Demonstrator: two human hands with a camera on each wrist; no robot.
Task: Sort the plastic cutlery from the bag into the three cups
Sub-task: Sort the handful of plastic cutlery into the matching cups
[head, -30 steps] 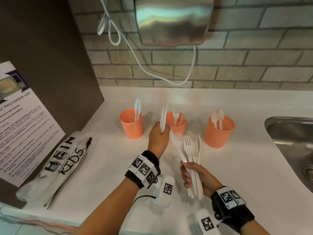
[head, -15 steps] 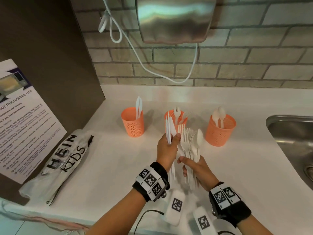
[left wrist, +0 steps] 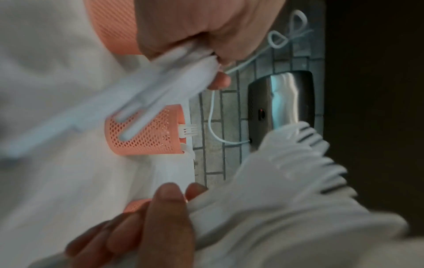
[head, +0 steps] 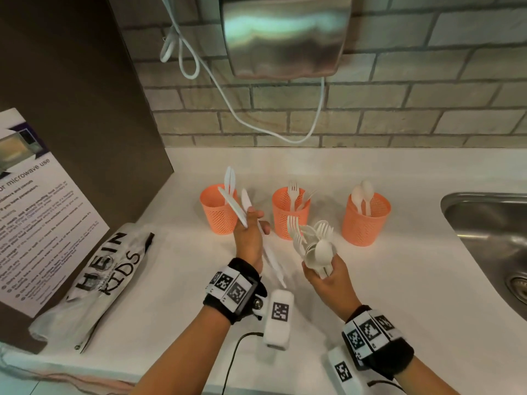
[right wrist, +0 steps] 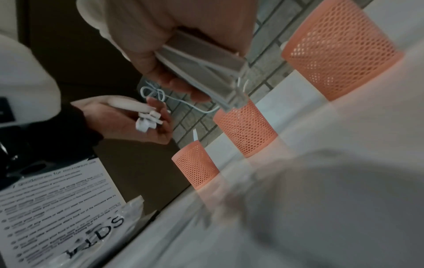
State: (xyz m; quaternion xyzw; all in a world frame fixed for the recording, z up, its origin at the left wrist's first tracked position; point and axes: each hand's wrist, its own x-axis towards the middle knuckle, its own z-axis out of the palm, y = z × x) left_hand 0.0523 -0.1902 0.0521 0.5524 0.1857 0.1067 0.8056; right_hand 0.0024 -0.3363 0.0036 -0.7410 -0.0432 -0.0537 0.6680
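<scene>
Perforated matt plastic cups [head: 291, 213], glossy steel sink [head: 484, 220], smooth white counter [head: 399, 280]

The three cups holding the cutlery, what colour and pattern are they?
Orange cups with a fine mesh of holes; clearest in the right wrist view.

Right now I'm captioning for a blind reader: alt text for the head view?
Left hand holds white plastic knives by the left orange mesh cup; right hand grips a bundle of white forks and spoons. Three such cups stand on a white counter.
</scene>
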